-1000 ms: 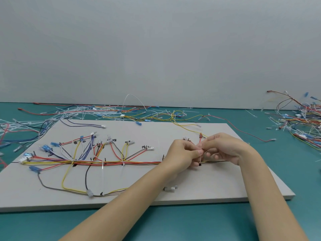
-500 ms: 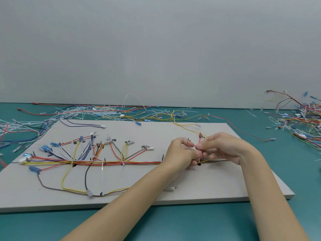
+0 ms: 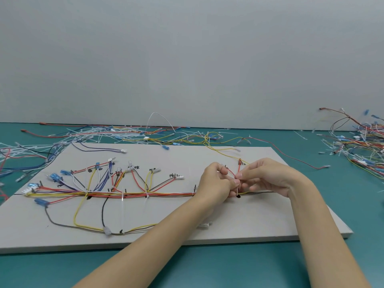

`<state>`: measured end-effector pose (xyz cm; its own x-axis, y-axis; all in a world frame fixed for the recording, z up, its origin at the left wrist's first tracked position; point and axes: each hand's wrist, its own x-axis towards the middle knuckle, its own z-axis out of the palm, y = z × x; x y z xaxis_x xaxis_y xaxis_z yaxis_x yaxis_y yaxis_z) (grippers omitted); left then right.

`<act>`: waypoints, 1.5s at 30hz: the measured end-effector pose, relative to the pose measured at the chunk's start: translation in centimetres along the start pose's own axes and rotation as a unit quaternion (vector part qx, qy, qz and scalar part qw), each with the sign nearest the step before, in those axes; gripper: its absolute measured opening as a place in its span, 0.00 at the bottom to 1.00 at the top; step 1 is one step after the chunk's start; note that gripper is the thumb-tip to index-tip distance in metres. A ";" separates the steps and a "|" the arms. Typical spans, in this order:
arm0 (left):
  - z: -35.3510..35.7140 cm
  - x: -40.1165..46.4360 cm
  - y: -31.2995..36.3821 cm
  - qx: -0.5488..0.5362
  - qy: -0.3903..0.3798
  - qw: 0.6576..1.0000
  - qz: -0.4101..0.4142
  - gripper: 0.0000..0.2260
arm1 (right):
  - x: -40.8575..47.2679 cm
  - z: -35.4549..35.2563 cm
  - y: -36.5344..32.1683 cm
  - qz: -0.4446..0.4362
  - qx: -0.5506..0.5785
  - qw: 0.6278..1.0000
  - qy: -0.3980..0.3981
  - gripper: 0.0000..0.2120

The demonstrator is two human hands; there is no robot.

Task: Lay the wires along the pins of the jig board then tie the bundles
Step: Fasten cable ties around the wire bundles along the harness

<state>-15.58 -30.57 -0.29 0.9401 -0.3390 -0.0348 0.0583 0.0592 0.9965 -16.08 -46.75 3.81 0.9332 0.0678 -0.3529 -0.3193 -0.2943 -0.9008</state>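
On the grey jig board [image 3: 259, 221], a wire bundle [image 3: 135, 194] of red, yellow and orange strands runs left to right across the middle, with branches fanning toward the far edge and ending in blue and clear connectors. Near the board's right edge, the left hand [image 3: 215, 181] and right hand [image 3: 268, 175] meet over the bundle, fingertips pinching a thin white cable tie [image 3: 237, 190] standing up from the wires. Loose wires and ties litter the teal table [image 3: 342, 204] beyond the far edge and to the right.

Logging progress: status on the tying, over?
Left hand, right hand both pinching white cable tie round multicoloured wire bundle. Grey jig board. Nothing obstructing.
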 end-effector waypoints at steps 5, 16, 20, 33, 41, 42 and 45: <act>-0.1 0.1 0.0 0.003 0.000 1.000 0.000 0.16 | -0.1 0.1 -0.1 0.000 0.007 1.000 -0.001 0.03; 0.0 0.2 -0.1 -0.008 -0.001 1.000 -0.001 0.16 | -0.2 0.3 -0.2 0.005 0.004 1.000 -0.003 0.04; 0.0 0.2 -0.1 0.001 0.004 1.000 -0.004 0.16 | -0.3 0.5 -0.3 0.004 0.013 1.000 -0.004 0.05; -0.2 0.2 -0.5 0.005 0.014 1.000 0.012 0.17 | -0.3 0.2 -0.1 0.021 -0.020 1.000 0.002 0.08; -0.7 -0.1 0.2 -0.038 -0.013 0.999 -0.033 0.12 | -0.4 0.0 0.0 -0.031 -0.059 0.998 -0.020 0.11; -0.7 -0.1 0.3 -0.038 -0.014 0.998 -0.038 0.12 | -0.5 0.0 0.0 -0.038 -0.061 0.997 -0.024 0.10; -0.6 0.0 0.4 -0.028 -0.025 0.998 -0.049 0.09 | -0.5 -0.1 0.1 -0.069 -0.083 0.994 -0.031 0.08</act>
<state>-15.31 -29.96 0.10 0.9110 -0.3924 -0.1273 0.1699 0.0757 0.9825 -16.54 -46.89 3.93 0.9526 0.1746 -0.2489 -0.1536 -0.4303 -0.8895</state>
